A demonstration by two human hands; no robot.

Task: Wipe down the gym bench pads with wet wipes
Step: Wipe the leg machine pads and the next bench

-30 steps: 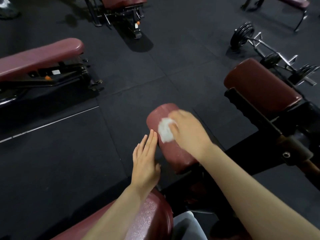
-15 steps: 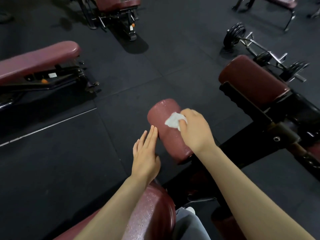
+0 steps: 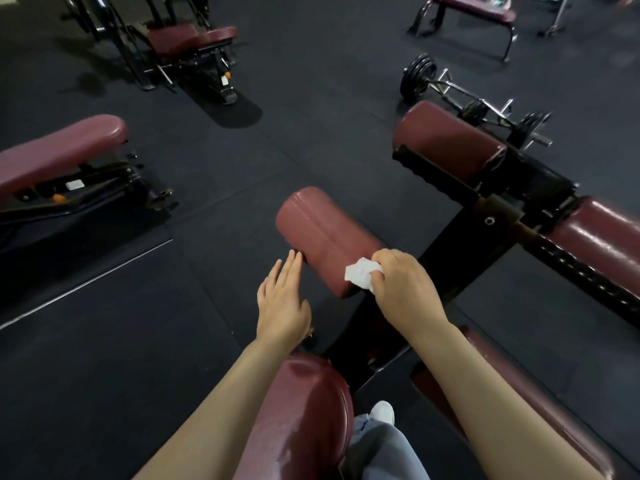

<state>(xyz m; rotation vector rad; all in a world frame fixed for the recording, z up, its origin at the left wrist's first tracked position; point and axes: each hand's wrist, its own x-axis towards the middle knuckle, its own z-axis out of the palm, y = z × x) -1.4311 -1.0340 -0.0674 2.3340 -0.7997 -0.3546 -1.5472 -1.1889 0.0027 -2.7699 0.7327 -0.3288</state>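
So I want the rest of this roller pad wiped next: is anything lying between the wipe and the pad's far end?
Nothing visible. The right hand holds the wet wipe at the roller pad's near end; its top is bare. The left hand lies flat beside it.

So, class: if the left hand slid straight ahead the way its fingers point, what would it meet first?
Probably the roller pad. The left hand lies flat, fingertips at the pad's near left edge, seemingly touching already. Depth is unclear; it might slip past onto the floor.
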